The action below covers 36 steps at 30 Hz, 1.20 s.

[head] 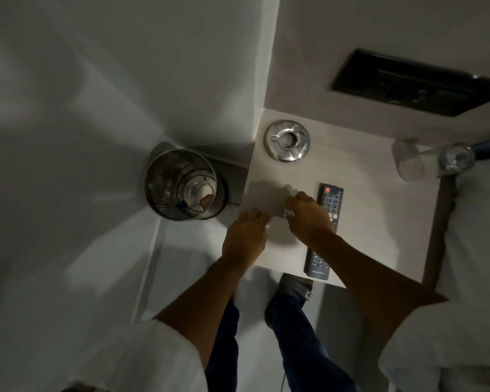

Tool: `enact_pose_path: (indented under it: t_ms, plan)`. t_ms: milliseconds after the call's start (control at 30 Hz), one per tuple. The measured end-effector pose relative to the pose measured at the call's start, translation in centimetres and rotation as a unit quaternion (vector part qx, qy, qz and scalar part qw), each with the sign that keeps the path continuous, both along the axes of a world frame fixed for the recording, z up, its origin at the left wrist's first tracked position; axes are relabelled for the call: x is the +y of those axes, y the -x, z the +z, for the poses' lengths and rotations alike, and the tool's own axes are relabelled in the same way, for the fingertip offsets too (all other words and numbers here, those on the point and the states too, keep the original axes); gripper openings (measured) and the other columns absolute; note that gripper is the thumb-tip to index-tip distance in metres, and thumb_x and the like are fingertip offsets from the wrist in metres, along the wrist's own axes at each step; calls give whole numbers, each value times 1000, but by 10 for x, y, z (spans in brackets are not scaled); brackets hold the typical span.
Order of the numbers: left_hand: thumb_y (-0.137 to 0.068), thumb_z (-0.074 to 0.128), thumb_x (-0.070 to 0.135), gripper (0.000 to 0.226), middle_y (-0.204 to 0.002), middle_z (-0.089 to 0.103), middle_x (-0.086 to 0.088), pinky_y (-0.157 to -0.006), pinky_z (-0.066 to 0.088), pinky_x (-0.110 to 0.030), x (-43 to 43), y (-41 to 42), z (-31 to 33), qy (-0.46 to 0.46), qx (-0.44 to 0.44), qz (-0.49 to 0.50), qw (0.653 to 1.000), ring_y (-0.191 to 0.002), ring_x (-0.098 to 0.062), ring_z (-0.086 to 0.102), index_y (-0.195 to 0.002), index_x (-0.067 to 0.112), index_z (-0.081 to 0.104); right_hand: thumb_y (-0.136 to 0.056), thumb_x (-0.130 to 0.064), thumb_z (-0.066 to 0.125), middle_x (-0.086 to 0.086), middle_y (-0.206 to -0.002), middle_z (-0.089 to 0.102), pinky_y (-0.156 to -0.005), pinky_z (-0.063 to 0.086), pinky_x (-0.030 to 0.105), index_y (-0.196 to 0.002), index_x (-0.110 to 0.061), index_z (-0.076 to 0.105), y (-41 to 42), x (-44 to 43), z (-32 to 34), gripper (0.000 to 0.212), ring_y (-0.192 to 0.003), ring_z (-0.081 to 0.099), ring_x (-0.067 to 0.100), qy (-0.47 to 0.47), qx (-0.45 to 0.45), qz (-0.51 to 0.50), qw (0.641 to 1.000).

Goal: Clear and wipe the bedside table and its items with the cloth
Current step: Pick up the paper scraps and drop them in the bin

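The white bedside table (359,230) carries a round metal ashtray (287,140) at the back left, a black remote control (324,230) in the middle and two upturned clear glasses (408,159) (456,158) at the back right. My left hand (245,236) and my right hand (308,215) are over the table's front left part, each closed on a small white scrap (288,213), paper or wrapper. My right wrist covers part of the remote. No cloth is visible.
A metal mesh waste bin (185,184) with litter inside stands on the floor left of the table. A bed with white linen (478,236) borders the table on the right. A dark recessed panel (413,83) sits in the wall behind. My legs and shoe (293,290) are below.
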<state>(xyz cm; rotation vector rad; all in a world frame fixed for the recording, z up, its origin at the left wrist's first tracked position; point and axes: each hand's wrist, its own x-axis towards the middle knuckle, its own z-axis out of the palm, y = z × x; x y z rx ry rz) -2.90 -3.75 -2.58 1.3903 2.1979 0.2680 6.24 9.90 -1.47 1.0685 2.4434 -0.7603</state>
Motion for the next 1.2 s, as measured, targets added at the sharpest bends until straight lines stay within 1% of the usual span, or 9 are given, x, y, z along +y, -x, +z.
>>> enact_pose_path:
  t_ms: [167,300,433,567,733,833,933,1100,1200]
  plan:
    - [-100,46,14,34,-137,58,-15,-91,56,-38,-46,65,2,21,20,101,994,-119,-29,61,-131,10,59,-89,-16,57,10,-115,57,-84,54,46,-114,-12,59,50,-27,-1,26,-103,58,29,35,9,31,999]
    - [-100,47,18,29,-127,61,-9,-89,54,-39,-74,117,-10,78,12,175,981,-112,-28,62,-123,14,63,-91,-14,54,12,-118,60,-87,53,46,-120,-13,58,97,-52,-6,29,-104,60,31,63,55,32,996]
    - [-98,53,23,24,-121,64,-13,-87,50,-38,-90,147,-26,72,-3,227,971,-108,-31,63,-115,12,67,-89,-16,61,17,-131,52,-89,54,48,-138,-20,44,135,-71,-22,52,-108,59,35,99,65,66,991]
    - [-101,45,32,32,-116,66,-14,-84,53,-39,-91,160,-46,96,15,194,976,-104,-30,64,-114,10,64,-88,-17,64,15,-128,53,-86,55,47,-127,-15,53,159,-86,-46,41,-105,61,33,72,78,78,991]
    - [-100,49,30,29,-117,67,-14,-86,52,-44,-97,161,-62,116,-1,186,976,-108,-32,63,-116,11,63,-86,-19,68,15,-128,55,-86,56,46,-127,-15,50,164,-103,-73,46,-106,61,32,51,62,70,994]
    - [-93,59,21,32,-124,66,-11,-93,53,-47,-101,156,-62,122,-47,187,974,-115,-34,60,-125,19,62,-86,-18,69,15,-130,52,-88,55,45,-129,-16,49,158,-107,-73,48,-108,60,32,58,41,69,995]
    - [-88,59,8,48,-129,63,-10,-93,52,-47,-99,152,-49,117,-17,166,979,-116,-36,59,-133,23,55,-81,-10,70,15,-126,53,-85,55,45,-132,-16,48,145,-102,-58,55,-106,60,34,57,37,59,996]
    - [-95,57,16,37,-129,63,-13,-101,49,-45,-62,149,-24,60,-8,66,996,-119,-31,59,-132,10,55,-82,-11,58,16,-121,53,-73,47,42,-129,-14,46,115,-70,-14,48,-100,61,38,42,65,-20,997]
    - [-87,70,10,26,-103,72,-19,-85,58,-43,-22,139,-3,-44,81,-23,995,-95,-35,69,-110,-1,68,-86,-11,51,14,-115,54,-76,52,45,-128,-15,43,88,-42,10,43,-93,62,39,19,71,-78,994]
